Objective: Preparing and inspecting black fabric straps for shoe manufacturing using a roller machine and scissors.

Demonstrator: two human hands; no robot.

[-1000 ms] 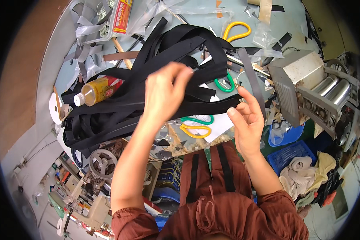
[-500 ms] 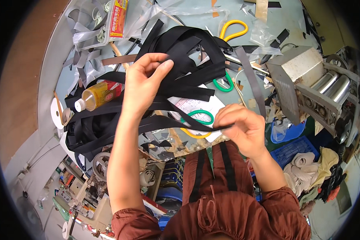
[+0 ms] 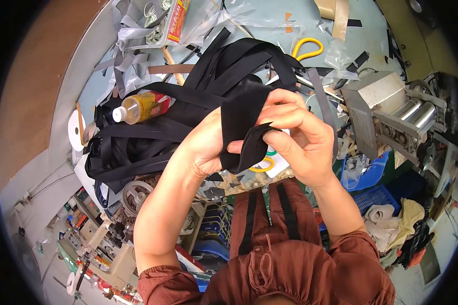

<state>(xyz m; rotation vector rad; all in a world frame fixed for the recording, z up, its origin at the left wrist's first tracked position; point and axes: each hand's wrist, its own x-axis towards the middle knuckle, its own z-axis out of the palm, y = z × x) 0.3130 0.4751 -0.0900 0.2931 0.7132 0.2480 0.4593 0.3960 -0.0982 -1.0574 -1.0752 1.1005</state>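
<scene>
A wide black fabric strap (image 3: 245, 104) hangs folded between my two hands above the table's near edge. My left hand (image 3: 206, 141) is closed on it, most of its fingers hidden behind the fabric, with one fingertip showing at the fold. With thumb and fingers, my right hand (image 3: 306, 145) pinches the strap's upturned end. Behind and to the left lies a tangled heap of black straps (image 3: 137, 145). On that heap rests a bottle with a white cap (image 3: 145, 107). Under my right hand, a yellow scissor handle (image 3: 271, 163) and some white paper partly show.
Another yellow scissor handle (image 3: 308, 55) lies farther back among scraps. A clear box of cords (image 3: 158, 28) stands at the back left. To the right is a metal machine with rollers (image 3: 412, 114); below it are a blue basket (image 3: 374, 199) and bundled cloth (image 3: 384, 223).
My hands have come together over the near table edge. The strap that was stretched toward my right hand is now folded up between both hands. The view has shifted slightly.
</scene>
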